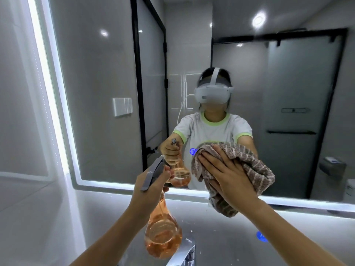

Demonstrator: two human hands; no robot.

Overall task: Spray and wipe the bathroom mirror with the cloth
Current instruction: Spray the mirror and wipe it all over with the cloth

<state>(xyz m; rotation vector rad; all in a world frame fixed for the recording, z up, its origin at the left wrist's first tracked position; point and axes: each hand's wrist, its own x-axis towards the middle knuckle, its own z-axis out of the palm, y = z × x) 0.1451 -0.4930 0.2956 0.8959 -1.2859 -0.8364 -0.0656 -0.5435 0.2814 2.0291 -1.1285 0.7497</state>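
Observation:
The bathroom mirror [107,104] fills most of the view, framed by a lit white strip. My left hand [148,189] grips the neck of a clear orange spray bottle [163,237] with a grey trigger head, its nozzle aimed at the glass near the lower middle. My right hand [224,173] lies flat, fingers spread, pressing a brown striped cloth [255,169] against the mirror's lower edge. Part of the cloth hangs below the frame. The reflection shows a person with both arms, the bottle and the cloth.
A chrome tap [184,254] rises at the bottom centre, just under the bottle. A white wall [23,131] stands close on the left. The mirror reflects black-framed glass doors, a wall switch and ceiling lights. A blue touch icon glows on the glass beside the cloth.

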